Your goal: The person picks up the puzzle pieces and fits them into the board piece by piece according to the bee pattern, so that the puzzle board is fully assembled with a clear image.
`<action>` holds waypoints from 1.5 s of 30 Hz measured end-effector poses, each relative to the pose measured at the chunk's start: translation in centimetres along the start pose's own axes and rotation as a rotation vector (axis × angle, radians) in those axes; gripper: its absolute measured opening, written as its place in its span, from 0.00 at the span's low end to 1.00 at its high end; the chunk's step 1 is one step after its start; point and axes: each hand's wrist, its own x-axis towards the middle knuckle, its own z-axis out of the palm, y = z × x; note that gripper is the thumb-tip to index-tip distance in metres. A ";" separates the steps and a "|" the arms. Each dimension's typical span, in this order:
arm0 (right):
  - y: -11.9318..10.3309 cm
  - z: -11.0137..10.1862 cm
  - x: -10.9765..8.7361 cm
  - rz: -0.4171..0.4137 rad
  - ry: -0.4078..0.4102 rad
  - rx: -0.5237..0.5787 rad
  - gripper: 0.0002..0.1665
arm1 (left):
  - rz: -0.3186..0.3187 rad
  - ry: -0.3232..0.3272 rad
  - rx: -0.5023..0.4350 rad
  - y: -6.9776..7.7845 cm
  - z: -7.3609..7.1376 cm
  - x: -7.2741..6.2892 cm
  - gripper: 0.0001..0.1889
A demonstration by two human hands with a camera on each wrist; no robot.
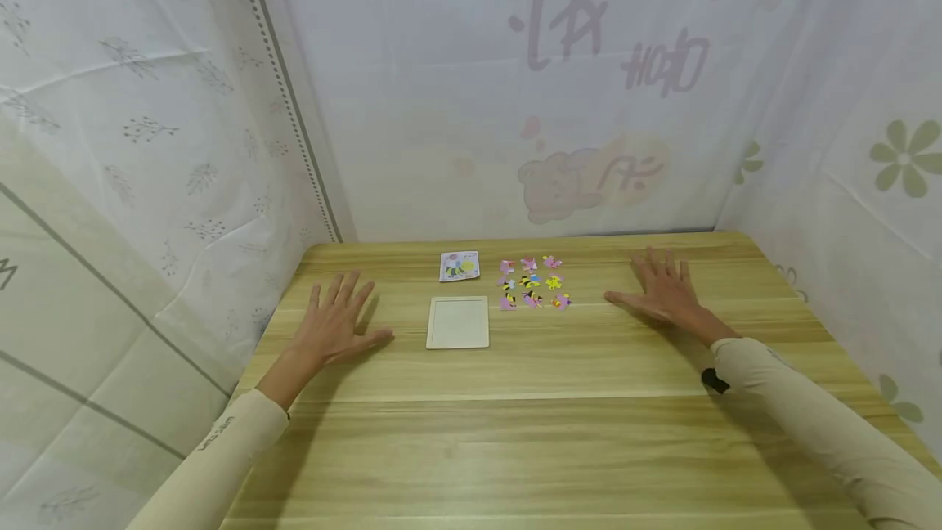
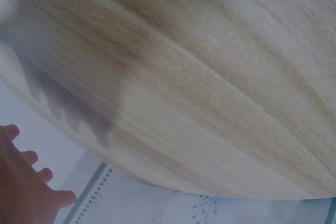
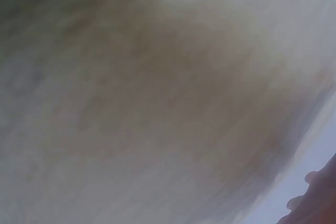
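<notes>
Puzzle pieces (image 1: 529,281), tray (image 1: 459,323), head view only

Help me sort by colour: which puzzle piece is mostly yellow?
The puzzle piece at the right end of the middle row: it is mostly yellow, while the other pieces look mainly pink or mixed.

Head view evenly lit — right wrist view dim, heavily blurred.

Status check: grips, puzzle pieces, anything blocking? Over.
Left grip and right grip spread, empty. Puzzle pieces loose, none on the cream board. No obstruction seen between them.
</notes>
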 end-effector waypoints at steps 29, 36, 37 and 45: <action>-2.4 0.4 1.0 -0.041 -0.012 0.026 0.64 | 0.095 -0.018 -0.043 3.0 -0.3 0.6 0.51; -3.1 0.8 1.8 -0.059 -0.005 0.029 0.63 | 0.136 -0.007 -0.062 4.0 -0.3 1.0 0.48; -3.2 0.9 1.8 -0.060 -0.004 0.030 0.63 | 0.141 -0.008 -0.066 4.1 -0.3 1.0 0.47; -4.2 0.8 2.9 -0.069 0.004 0.008 0.63 | 0.182 -0.021 -0.095 4.6 0.0 1.8 0.46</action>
